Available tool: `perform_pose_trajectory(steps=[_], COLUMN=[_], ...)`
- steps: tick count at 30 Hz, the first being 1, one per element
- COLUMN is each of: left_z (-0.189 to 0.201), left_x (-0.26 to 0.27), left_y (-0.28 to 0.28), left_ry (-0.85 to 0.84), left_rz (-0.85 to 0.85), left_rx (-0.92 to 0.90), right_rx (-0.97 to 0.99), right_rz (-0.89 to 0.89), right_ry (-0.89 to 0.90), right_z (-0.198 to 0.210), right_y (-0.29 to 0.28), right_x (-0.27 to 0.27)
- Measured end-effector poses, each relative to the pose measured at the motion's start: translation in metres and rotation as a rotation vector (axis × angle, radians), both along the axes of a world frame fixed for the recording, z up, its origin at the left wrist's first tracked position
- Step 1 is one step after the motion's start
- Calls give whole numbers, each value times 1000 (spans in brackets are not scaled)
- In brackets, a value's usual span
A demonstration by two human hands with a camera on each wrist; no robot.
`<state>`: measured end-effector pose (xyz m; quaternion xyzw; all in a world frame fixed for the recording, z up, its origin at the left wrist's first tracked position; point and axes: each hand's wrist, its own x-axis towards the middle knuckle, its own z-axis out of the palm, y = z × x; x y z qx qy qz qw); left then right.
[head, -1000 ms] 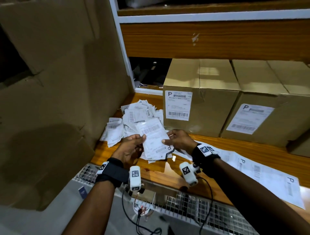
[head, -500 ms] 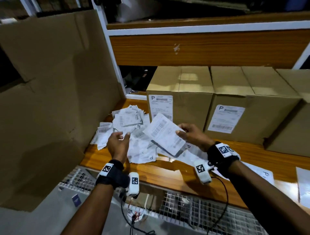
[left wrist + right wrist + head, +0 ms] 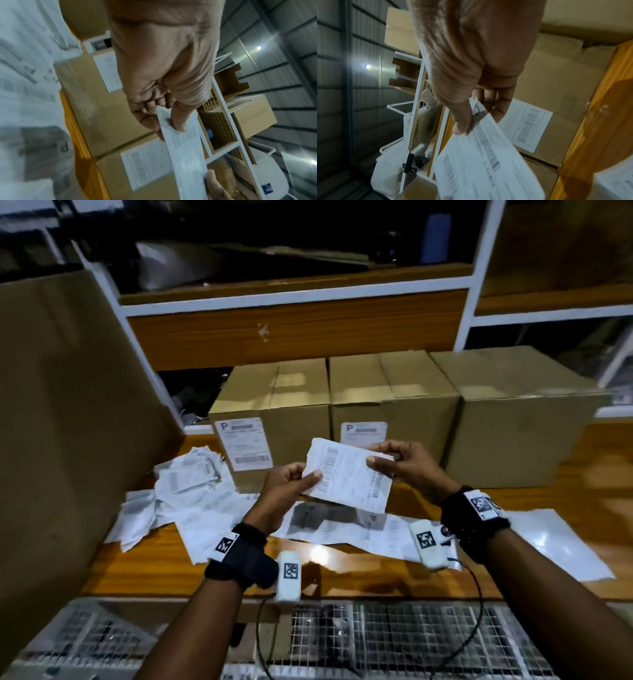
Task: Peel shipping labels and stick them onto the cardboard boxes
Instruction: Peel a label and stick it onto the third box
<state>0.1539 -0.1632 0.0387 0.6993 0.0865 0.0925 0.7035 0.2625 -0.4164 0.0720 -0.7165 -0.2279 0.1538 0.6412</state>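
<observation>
Both hands held one shipping label up in the air above the wooden shelf, printed side toward the head camera. Left hand pinched the label's left edge, thumb on the printed face and fingers behind; the left wrist view showed the sheet edge caught between thumb and fingertips. Right hand pinched the upper right corner, thumb on top. In the right wrist view a small flap seemed to stand apart at that corner, possibly backing starting to separate; too blurred to be sure. Holding opposite ends likely kept the sheet taut so a corner could be worked loose.

Behind the label stood three cardboard boxes in a row. Left box and middle box each carried a label on the front. Right box showed a bare front, probably the next target.

Loose heap of papers lay left on the shelf, and flat sheets under the hands. A large cardboard sheet leaned at far left.
</observation>
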Motion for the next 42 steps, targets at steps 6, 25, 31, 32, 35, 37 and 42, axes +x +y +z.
perform_pose_trajectory(steps=[6, 25, 31, 32, 35, 37, 42], left_z=[2, 51, 50, 49, 49, 49, 47], left_x=[22, 44, 43, 43, 42, 42, 41], left_y=[-50, -102, -107, -107, -110, -113, -121], left_ry=[34, -63, -63, -72, -90, -103, -124], left_rz=[34, -215, -226, -233, -242, -215, -120], left_rx=[-184, 175, 135, 128, 121, 111, 16], right_rx=[-8, -215, -296, -311, -251, -105, 150], right_rz=[-79, -2, 90, 104, 103, 46, -92], right_ry=[60, -246, -301, -297, -260, -172, 82], right_z=[-14, 21, 30, 31, 33, 31, 22], right_y=[-48, -84, -89, -90, -91, -90, -83], right_x=[1, 7, 16, 17, 18, 16, 12])
